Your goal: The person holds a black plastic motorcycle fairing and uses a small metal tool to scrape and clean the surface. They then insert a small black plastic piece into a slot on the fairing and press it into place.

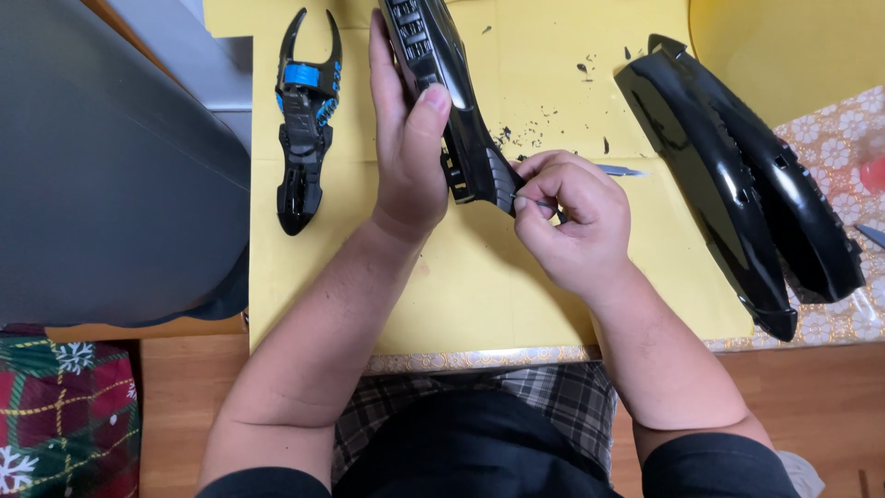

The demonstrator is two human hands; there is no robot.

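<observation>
We are trimming the black shell [452, 101] — it lies on the yellow mat [479, 286], our left hand [406, 152] clasped around it. Our right hand [572, 221] pinches a small blade at the shell's lower edge. Next, we judge, a short controlled scrape — shavings [539, 129] lie right of the shell.

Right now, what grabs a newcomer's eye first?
The two hands at centre: the left hand steadies a long glossy black shell on the yellow mat, while the right hand works a thin tool at its lower edge. Next, a bigger black shell pair lies to the right, and a black-and-blue clawed part to the left.
</observation>
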